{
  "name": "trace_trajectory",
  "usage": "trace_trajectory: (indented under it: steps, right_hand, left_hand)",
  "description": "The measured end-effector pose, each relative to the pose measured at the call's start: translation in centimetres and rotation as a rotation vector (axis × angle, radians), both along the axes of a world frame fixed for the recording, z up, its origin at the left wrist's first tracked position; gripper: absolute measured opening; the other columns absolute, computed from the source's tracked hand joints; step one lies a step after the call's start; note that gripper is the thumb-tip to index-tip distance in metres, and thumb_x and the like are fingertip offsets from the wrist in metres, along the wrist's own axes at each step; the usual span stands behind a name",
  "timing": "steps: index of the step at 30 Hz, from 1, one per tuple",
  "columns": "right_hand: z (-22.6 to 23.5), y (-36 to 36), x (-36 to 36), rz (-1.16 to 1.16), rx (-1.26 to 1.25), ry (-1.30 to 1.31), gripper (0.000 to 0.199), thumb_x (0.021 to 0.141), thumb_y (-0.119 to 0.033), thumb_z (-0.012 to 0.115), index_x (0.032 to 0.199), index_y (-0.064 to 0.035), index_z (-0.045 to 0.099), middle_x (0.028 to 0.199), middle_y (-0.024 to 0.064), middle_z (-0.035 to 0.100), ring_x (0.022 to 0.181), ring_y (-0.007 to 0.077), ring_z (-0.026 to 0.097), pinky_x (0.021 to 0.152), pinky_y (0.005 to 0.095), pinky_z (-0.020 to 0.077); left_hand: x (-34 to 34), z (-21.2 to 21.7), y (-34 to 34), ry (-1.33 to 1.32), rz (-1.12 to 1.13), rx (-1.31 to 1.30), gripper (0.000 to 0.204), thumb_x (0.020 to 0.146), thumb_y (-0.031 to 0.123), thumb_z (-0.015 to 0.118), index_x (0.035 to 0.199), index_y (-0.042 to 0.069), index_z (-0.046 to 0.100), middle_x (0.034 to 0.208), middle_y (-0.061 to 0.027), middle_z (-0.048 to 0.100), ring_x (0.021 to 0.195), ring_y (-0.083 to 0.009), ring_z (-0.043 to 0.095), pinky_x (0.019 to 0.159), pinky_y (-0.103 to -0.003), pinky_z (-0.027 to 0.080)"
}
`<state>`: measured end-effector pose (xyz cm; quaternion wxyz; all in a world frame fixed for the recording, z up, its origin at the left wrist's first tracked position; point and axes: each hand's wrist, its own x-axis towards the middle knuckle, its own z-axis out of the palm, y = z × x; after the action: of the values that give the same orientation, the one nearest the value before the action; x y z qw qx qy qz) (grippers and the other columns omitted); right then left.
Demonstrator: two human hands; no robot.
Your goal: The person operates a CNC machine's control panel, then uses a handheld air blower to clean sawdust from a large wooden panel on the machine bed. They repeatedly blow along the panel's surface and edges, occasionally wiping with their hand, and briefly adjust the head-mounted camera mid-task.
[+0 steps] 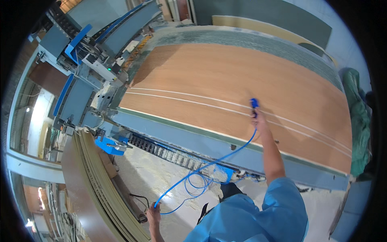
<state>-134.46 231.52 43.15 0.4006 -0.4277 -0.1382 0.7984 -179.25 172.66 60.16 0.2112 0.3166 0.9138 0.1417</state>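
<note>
Right hand [259, 118] wrapped round a blue hand tool [254, 103], right of centre in the frame, fingers closed on its grip. Looks like an air blow gun, nozzle detail too small to confirm. Its blue head sits over the upper of two pale lines [193, 96] that run along the panel from left to lower right. Can't tell if those are cut grooves or dust-filled ones

Blue hose [225, 156] leaves the grip and sweeps down to lower left. Left hand [153, 217] is closed round it near the lower edge, well apart from the panel. Loose coils of thinner hose [195, 183] lie on the floor at lower centre

Brown panel [242, 68] fills centre to right of the frame, flat on the machine bed [318, 70]. Gantry with tool head [100, 68] at upper left, off most of the panel. Board stack [86, 169] lower left, green sheeting [355, 121] far right

My read: step in hand is blowing dust out of the lines. Next move calls for tracking the nozzle along both lines, with the left hand paying out hose so it doesn't drag or snag on the bed edge
</note>
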Motion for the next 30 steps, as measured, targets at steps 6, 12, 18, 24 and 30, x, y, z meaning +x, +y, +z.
trace_trajectory:
  steps: [6, 12, 18, 24, 30]
  right_hand:
    - [-3.7, 14.1, -0.1, -0.549, 0.014, 0.135, 0.049, 0.106, -0.057, 0.036, 0.082, -0.0178, 0.053, 0.059, -0.0067, 0.049, 0.042, 0.0087, 0.039, 0.041, 0.0259, 0.0344]
    - [-4.7, 23.3, -12.8, -0.273, 0.038, 0.049, 0.048, 0.104, -0.059, 0.040, 0.083, -0.0184, 0.053, 0.059, -0.0080, 0.049, 0.040, 0.0083, 0.037, 0.040, 0.0257, 0.0317]
    - [-3.2, 25.4, -27.5, 0.124, 0.047, -0.007, 0.039, 0.105, -0.054, 0.045, 0.085, -0.0209, 0.052, 0.060, -0.0088, 0.049, 0.041, 0.0071, 0.034, 0.040, 0.0256, 0.0294]
    - [-1.5, 23.8, -33.5, 0.404, 0.072, -0.046, 0.046, 0.102, -0.058, 0.051, 0.082, -0.0170, 0.054, 0.060, -0.0096, 0.050, 0.040, 0.0040, 0.034, 0.041, 0.0226, 0.0292]
    - [-0.6, 22.2, -31.2, 0.752, 0.111, -0.177, 0.046, 0.101, -0.057, 0.053, 0.083, -0.0154, 0.053, 0.059, -0.0087, 0.047, 0.040, 0.0024, 0.033, 0.038, 0.0223, 0.0252]
  left_hand:
    - [1.8, 0.3, 7.9, 0.029, -0.138, -0.039, 0.030, 0.098, 0.036, 0.061, 0.102, 0.008, 0.073, 0.077, -0.0148, 0.069, 0.072, -0.0305, 0.069, 0.066, -0.041, 0.052]
    - [2.1, 0.1, 12.9, -0.145, -0.039, -0.105, 0.031, 0.100, 0.036, 0.060, 0.104, 0.007, 0.071, 0.076, -0.0146, 0.068, 0.073, -0.0317, 0.070, 0.067, -0.040, 0.053]
    - [1.6, -0.2, 11.6, -0.083, 0.055, -0.046, 0.028, 0.099, 0.032, 0.061, 0.100, 0.006, 0.072, 0.072, -0.0120, 0.067, 0.068, -0.0267, 0.068, 0.063, -0.038, 0.051]
    - [3.3, -1.3, 8.6, -0.109, 0.209, -0.047, 0.026, 0.099, 0.029, 0.061, 0.099, 0.006, 0.072, 0.068, -0.0104, 0.066, 0.065, -0.0226, 0.067, 0.061, -0.035, 0.050]
    - [4.6, -2.6, 8.3, -0.136, 0.224, -0.071, 0.032, 0.100, 0.036, 0.059, 0.098, 0.006, 0.070, 0.071, -0.0131, 0.067, 0.069, -0.0309, 0.069, 0.064, -0.040, 0.050]
